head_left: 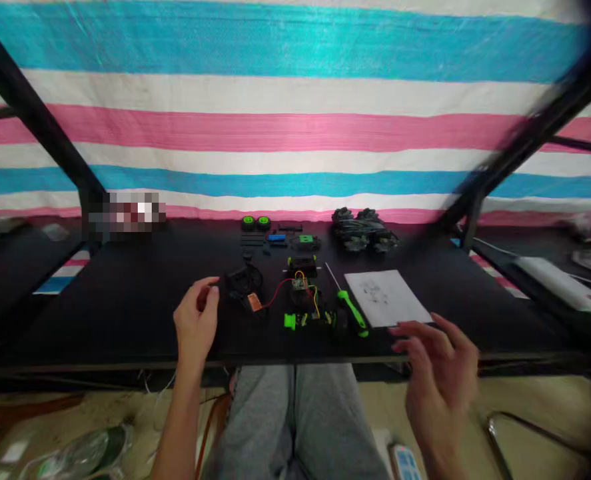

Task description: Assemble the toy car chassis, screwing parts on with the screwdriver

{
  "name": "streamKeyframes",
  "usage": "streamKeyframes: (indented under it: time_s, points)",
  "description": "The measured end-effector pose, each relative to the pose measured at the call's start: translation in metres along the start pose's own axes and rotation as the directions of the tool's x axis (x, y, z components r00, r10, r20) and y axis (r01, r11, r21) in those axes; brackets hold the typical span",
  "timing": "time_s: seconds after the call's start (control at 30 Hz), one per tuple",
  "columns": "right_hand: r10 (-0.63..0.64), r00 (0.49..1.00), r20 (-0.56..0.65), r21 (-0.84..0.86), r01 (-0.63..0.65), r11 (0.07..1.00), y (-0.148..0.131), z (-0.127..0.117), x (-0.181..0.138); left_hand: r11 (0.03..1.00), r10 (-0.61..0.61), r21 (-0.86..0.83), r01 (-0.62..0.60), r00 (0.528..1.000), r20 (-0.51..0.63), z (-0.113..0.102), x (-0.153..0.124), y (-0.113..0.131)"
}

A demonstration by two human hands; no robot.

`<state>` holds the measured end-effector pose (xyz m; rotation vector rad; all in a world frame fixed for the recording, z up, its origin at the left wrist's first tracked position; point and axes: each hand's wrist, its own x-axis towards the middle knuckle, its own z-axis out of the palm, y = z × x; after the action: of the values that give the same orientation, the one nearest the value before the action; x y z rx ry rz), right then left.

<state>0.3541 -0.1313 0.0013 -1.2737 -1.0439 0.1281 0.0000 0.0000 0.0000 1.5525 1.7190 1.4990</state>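
Observation:
My left hand (196,321) hovers over the black table (125,300), fingers curled in a loose pinch with nothing visible between them, just left of a black part with an orange piece (248,293). My right hand (438,373) is raised at the table's front edge with fingers spread, blurred by motion, just below a white paper sheet (386,297). Between the hands lies a small chassis with green wheels and red and yellow wires (305,303), and a green-handled screwdriver (350,308).
Further back lie two green wheels (255,223), small black, blue and green parts (280,239) and a heap of black wheels (362,230). Black frame posts stand left and right. A striped tarp hangs behind. A white power strip (558,283) lies on the right.

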Motion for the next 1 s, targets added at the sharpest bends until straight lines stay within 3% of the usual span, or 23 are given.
streamKeyframes:
  time_s: [0.13, 0.37, 0.53, 0.8, 1.0]
  points:
    - [-0.119, 0.992, -0.051, -0.166, 0.109, 0.98, 0.019, 0.024, 0.002, 0.999, 0.051, 0.002, -0.051, 0.998, 0.028, 0.001, 0.003, -0.001]
    - [-0.199, 0.97, 0.141, -0.325, 0.235, 0.916, 0.039, 0.057, 0.028, 0.996, 0.075, 0.046, -0.077, 0.996, 0.043, 0.0, 0.005, -0.001]
    - [-0.244, 0.952, 0.186, -0.38, 0.299, 0.875, 0.049, 0.06, 0.023, 0.999, 0.005, 0.049, -0.003, 0.998, -0.057, -0.003, 0.003, 0.002]
    - [-0.268, 0.931, 0.247, -0.41, 0.351, 0.842, 0.058, 0.061, 0.021, 0.994, 0.026, 0.101, -0.033, 0.997, 0.075, 0.0, 0.003, 0.008]
    - [-0.263, 0.937, 0.228, -0.435, 0.34, 0.834, 0.059, 0.059, 0.02, 0.991, 0.025, 0.127, -0.037, 0.995, 0.093, 0.0, 0.002, 0.011]
